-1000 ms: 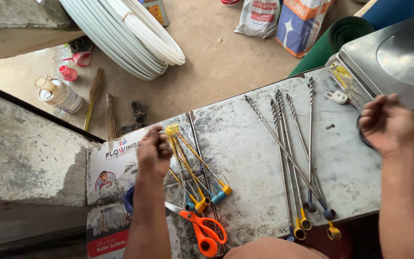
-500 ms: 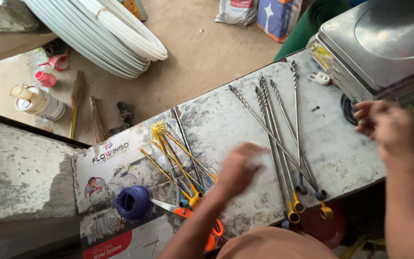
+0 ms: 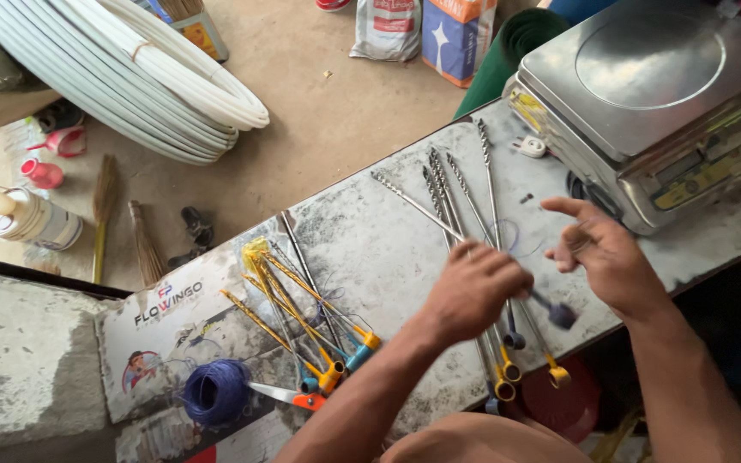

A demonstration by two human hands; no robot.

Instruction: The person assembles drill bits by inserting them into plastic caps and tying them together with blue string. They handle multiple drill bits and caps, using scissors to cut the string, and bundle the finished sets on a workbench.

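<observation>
Several long metal drill bits (image 3: 465, 193) with coloured end caps lie in a row on the worn grey bench top (image 3: 370, 249). My left hand (image 3: 473, 290) is curled over this row and grips one bit, whose dark capped end (image 3: 562, 315) sticks out blurred to the right. Just beyond that end my right hand (image 3: 600, 257) hovers with fingers apart, holding nothing. To the left a second bunch of bits (image 3: 302, 313), some wrapped in yellow, lies fanned out. A ball of blue thread (image 3: 216, 392) and orange-handled scissors (image 3: 295, 396) rest at the near edge.
A steel weighing scale (image 3: 653, 94) stands at the bench's right end, with a white plug (image 3: 532, 147) beside it. A printed cardboard sheet (image 3: 165, 330) covers the left part. On the floor beyond are a coil of white pipe (image 3: 130, 77), brooms (image 3: 105, 214), cans (image 3: 23, 219) and sacks (image 3: 456, 30).
My left hand left the yellow-wrapped bunch and moved right onto the other row of bits. My right hand came in from the scale toward it. The blue thread ball is now uncovered.
</observation>
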